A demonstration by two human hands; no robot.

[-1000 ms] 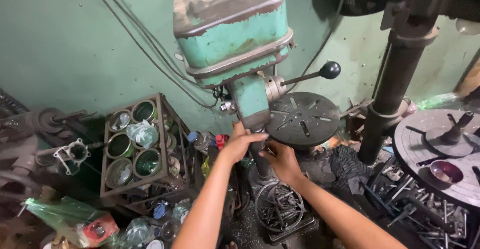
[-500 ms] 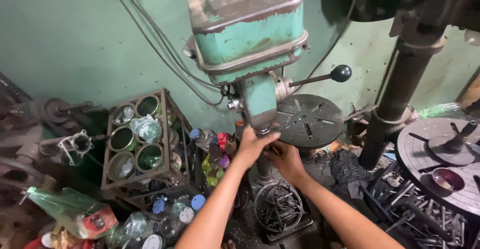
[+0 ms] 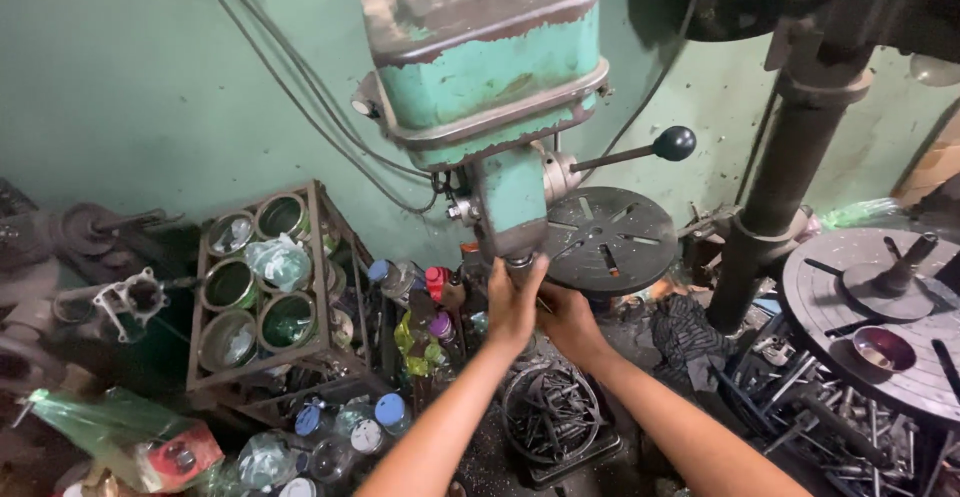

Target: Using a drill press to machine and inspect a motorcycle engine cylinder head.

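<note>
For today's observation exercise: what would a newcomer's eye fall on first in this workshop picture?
First, the worn green drill press at top centre, with the left hand and right hand together just under its spindle. Next, the metal rack of tins on the left.

1. Dim, even light, seemingly from above; the green wall (image 3: 150,77) is brightest
2. Deep shadow swallows the dark column (image 3: 790,157) at upper right
3. Edges bend slightly, wide-lens style
4. Both hands look mildly soft, perhaps motion blur
</note>
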